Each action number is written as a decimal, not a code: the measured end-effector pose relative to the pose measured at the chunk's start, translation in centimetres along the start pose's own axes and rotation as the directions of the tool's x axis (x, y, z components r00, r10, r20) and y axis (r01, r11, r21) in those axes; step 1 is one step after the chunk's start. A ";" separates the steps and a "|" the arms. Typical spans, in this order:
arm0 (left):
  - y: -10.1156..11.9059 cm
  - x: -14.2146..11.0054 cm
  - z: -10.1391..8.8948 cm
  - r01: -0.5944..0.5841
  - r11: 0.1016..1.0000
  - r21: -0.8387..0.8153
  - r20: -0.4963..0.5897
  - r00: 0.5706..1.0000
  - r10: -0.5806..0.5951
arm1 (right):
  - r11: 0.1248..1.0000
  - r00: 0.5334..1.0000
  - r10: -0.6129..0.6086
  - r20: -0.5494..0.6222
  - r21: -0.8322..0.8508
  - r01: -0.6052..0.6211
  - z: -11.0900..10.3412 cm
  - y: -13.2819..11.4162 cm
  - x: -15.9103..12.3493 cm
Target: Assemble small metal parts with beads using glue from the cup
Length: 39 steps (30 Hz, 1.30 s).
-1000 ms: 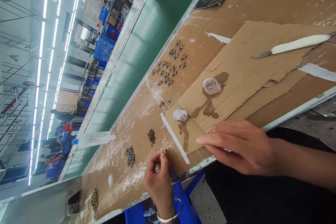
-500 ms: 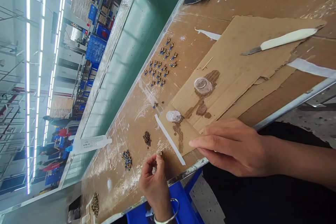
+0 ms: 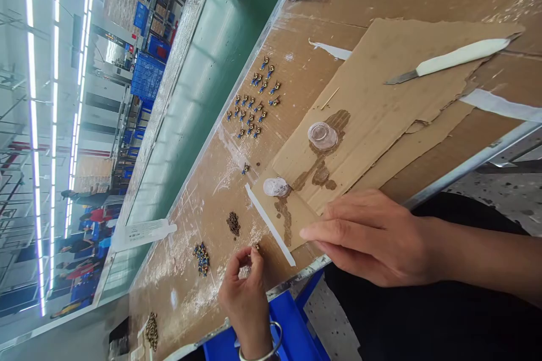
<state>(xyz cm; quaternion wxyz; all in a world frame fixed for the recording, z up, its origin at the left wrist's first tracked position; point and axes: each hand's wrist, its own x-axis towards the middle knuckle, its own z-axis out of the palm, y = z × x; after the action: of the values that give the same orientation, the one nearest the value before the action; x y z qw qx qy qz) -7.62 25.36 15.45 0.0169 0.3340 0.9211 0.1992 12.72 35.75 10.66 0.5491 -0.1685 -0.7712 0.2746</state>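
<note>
My left hand [image 3: 245,293], wearing a bracelet, pinches a tiny dark and gold piece [image 3: 257,247] between thumb and forefinger just above the table. My right hand [image 3: 368,237] is closed, its fingertips pressed together over the edge of the cardboard [image 3: 406,67]; whatever they hold is hidden. Close to my left hand lie a heap of small blue-and-gold figures [image 3: 202,259] and a heap of tiny brown bits [image 3: 233,224]. On the cardboard are two small clear cups, the nearer one [image 3: 276,186] and the farther one [image 3: 322,136], amid wet stains.
Rows of blue-and-gold figures [image 3: 254,101] stand along the far side. A white-handled knife [image 3: 457,59] and a thin stick [image 3: 329,98] lie on the cardboard. A clear bottle [image 3: 144,233] stands at the table's far edge. Another small heap [image 3: 151,331] lies at the left end.
The whole view has shifted slightly. My left hand still pinches the tiny piece, and my right hand keeps nearly the same closed pose.
</note>
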 end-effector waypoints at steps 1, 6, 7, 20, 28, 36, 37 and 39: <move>0.3 0.1 -0.1 -0.014 0.999 0.031 0.004 1.000 0.014 | 1.000 1.000 -0.001 -0.001 0.002 0.001 0.0 0.0 0.0; 1.2 0.4 -0.6 -0.041 0.994 0.104 0.046 0.998 0.037 | 1.000 1.000 0.003 0.012 -0.003 -0.003 -0.3 -0.1 0.1; 1.3 0.4 -0.7 -0.044 0.993 0.113 0.053 0.998 0.038 | 1.000 1.000 0.005 0.017 -0.007 -0.005 -0.3 -0.1 0.2; -1.2 -0.5 -0.7 -0.227 0.970 -0.092 -0.065 0.973 0.222 | 0.994 0.999 0.036 -0.018 0.101 -0.034 0.2 -0.9 0.5; -1.9 -5.7 2.2 -0.571 0.670 -0.473 -0.419 0.815 0.399 | 0.916 0.971 0.152 0.187 0.342 -0.209 2.7 -2.3 -0.3; -2.2 -6.6 1.5 -0.632 0.693 -0.347 -0.244 0.775 0.584 | 0.948 0.973 0.041 0.228 0.299 -0.110 2.0 -2.6 -1.5; -2.2 -6.7 1.6 -0.626 0.696 -0.352 -0.243 0.779 0.578 | 0.954 0.972 0.031 0.231 0.285 -0.098 1.9 -2.6 -1.6; -1.9 -7.1 1.8 -0.624 0.696 -0.355 -0.248 0.781 0.574 | 0.966 0.973 0.015 0.229 0.249 -0.074 1.5 -2.7 -1.8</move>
<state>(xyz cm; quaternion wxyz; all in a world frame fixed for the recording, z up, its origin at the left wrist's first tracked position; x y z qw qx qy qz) -2.99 20.25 12.31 -0.0325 0.5917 0.6960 0.4054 12.02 32.25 10.56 0.4688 -0.0813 -0.7825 0.4016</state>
